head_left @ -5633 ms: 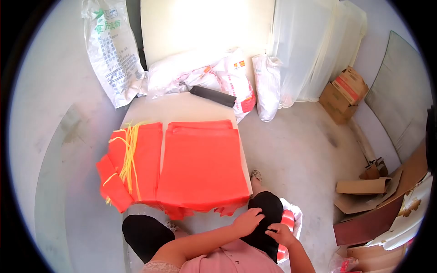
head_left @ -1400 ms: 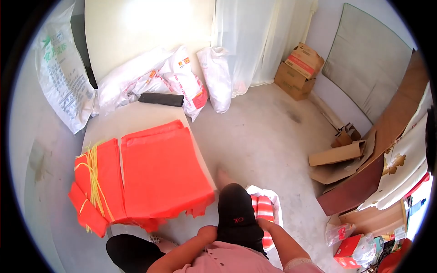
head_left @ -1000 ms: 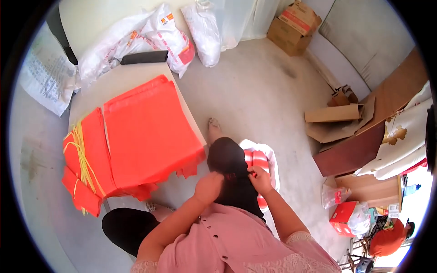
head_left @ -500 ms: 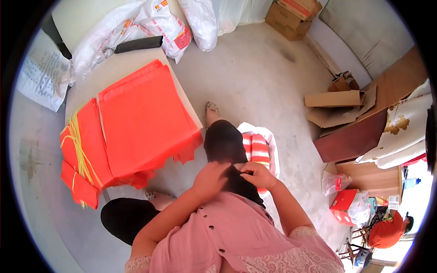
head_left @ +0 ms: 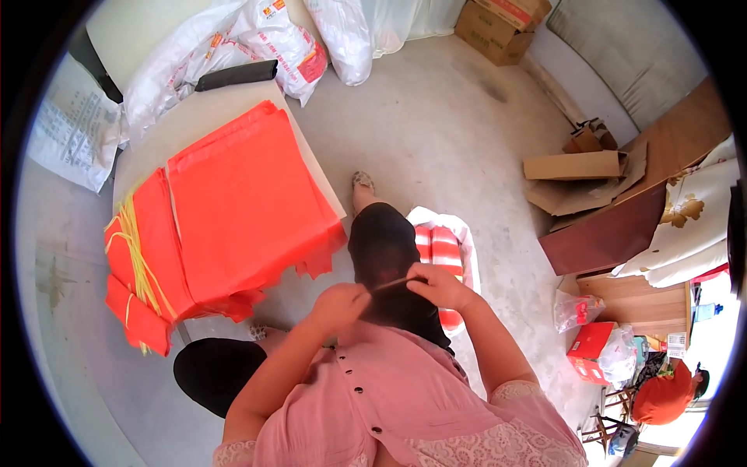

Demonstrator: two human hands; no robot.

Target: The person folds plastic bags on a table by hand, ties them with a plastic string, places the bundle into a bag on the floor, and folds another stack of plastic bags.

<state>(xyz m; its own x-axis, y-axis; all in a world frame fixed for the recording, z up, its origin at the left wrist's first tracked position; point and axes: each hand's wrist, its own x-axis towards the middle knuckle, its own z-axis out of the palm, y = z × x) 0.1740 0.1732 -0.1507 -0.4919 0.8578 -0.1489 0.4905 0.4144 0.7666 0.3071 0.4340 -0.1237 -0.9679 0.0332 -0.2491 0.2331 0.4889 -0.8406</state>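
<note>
Over my lap, a thin brownish strip (head_left: 391,285) runs taut between my two hands. I cannot tell whether it is a cord or the edge of dark cloth. My left hand (head_left: 342,305), slightly blurred, is closed at its left end. Pinched at the right end is my right hand (head_left: 440,287), thumb and fingers together. Under the strip lie my black trousers (head_left: 383,241). To the left, a stack of red sheets (head_left: 249,210) covers much of a low table (head_left: 311,148). Yellow strings (head_left: 134,253) lie across narrower red sheets (head_left: 152,233) beside it.
A white bag with red-and-white packs (head_left: 443,253) stands right of my knee. A dark roll (head_left: 236,75) lies on the table's far edge, near white sacks (head_left: 284,50). Cardboard boxes (head_left: 498,31) stand at the back. A person in orange (head_left: 661,395) sits far right.
My hands have drawn apart, the left one moving left and down. My right hand has risen slightly, and the thin strip now shows stretched between them.
</note>
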